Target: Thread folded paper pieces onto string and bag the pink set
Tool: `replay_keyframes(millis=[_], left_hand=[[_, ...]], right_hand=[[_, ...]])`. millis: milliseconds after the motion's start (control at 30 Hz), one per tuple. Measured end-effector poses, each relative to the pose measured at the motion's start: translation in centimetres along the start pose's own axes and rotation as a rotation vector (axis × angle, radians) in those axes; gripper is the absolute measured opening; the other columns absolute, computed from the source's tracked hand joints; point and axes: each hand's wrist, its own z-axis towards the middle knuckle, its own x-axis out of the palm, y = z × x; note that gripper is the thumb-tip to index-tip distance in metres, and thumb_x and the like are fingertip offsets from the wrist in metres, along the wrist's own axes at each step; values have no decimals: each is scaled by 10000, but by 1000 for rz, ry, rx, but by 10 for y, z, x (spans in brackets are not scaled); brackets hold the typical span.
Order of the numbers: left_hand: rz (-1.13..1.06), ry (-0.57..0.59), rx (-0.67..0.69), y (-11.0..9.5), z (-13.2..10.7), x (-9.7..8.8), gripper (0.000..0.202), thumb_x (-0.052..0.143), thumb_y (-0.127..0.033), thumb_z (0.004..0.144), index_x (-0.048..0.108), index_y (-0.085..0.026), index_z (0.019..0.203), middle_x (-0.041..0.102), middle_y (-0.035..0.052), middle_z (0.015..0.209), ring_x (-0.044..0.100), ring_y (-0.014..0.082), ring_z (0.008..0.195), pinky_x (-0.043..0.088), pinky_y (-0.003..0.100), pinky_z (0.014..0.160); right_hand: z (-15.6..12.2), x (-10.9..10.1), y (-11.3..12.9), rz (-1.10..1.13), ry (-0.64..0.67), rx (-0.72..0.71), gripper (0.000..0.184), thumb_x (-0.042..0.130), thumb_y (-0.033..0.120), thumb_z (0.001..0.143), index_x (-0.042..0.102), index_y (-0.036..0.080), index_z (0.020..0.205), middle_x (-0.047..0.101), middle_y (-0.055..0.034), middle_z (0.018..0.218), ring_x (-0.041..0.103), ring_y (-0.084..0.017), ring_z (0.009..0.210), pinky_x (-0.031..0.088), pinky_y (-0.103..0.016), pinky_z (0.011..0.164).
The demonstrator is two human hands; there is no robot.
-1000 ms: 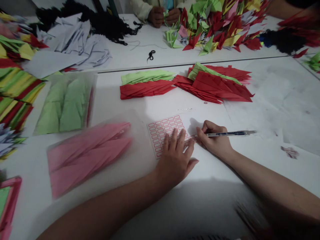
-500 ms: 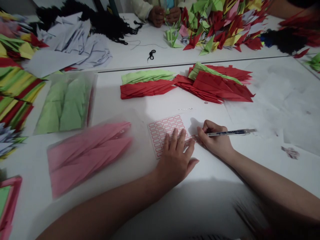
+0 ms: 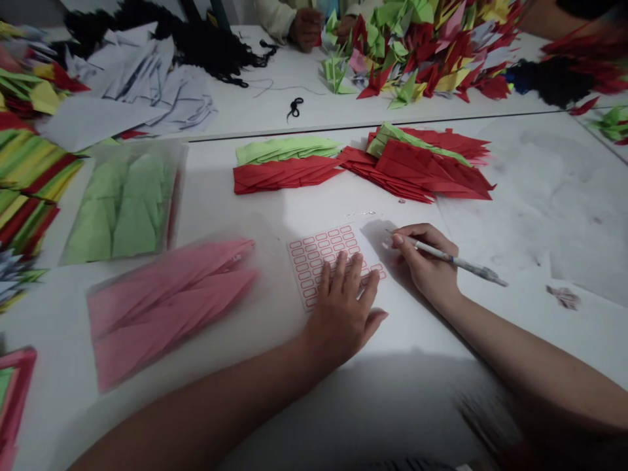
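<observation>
A white sheet of small red-bordered labels lies on the white table in front of me. My left hand rests flat on its lower right part, fingers stretched out and pressing it down. My right hand is just right of the sheet, fingers closed round a white pen. The pen's tip points left and hovers past the sheet's right edge, off the labels.
A clear bag of pink folded paper lies at left, a bag of green ones behind it. Flat red and green folded stacks sit beyond the labels. Another person's hands work by a colourful origami heap at the back.
My right hand has lifted off the label sheet and shifted up and right. The pen has swung, its back end now lower at the right. My left hand stays put.
</observation>
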Motion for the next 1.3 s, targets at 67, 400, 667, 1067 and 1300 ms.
replay_keyframes(millis=[67,400,667,1067,1300], left_hand=[[-3,-4,2,0,0,0,608,448,-512,938,431,-157,1431,411,203,1497,311,408,1425,291,593,1139],[3,-20,30,0,0,1,582,460,-508,934,459,-161,1401,413,218,1491,317,427,1416,296,618,1120],[6,-13,37,0,0,0,597,460,-495,937,461,-120,1402,398,231,1498,309,438,1414,307,623,1115],[16,-22,34,-1,0,2,611,474,-505,929,458,-125,1406,402,223,1498,317,430,1413,305,620,1119],[15,-10,30,-1,0,0,612,476,-502,928,446,-132,1415,409,212,1498,322,423,1413,311,619,1116]], right_hand=[[0,0,0,9,10,0,206,724,392,811,654,199,821,663,2,696,585,-116,473,496,-247,436],[-10,3,8,76,128,88,271,713,386,822,587,201,669,585,26,494,501,-108,405,409,-240,410],[-14,4,1,-105,210,57,282,719,331,799,512,205,655,587,32,534,499,-98,440,387,-232,443],[-12,4,-2,-303,279,-27,277,612,300,848,453,213,638,550,36,501,460,-87,417,358,-233,447],[-12,4,-2,-313,288,-23,271,605,301,847,447,214,644,550,37,497,454,-84,416,355,-228,441]])
